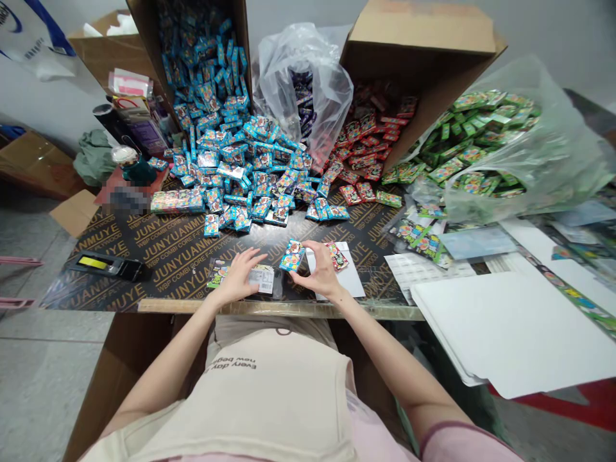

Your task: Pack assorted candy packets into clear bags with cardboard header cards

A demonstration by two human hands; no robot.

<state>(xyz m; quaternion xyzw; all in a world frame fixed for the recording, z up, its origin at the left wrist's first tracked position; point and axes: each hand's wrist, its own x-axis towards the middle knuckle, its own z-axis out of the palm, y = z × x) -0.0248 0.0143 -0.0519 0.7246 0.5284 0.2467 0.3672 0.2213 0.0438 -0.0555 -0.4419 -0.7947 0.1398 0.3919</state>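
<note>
Cardboard cartons tip blue foil packets onto the plywood tabletop, keeping the stock within reach. Forearms angle inward from the table edge. Right grip pinches one blue packet upright between thumb and fingertips, raising it into view; left grip stays open, curved just above a barcoded packet.
</note>
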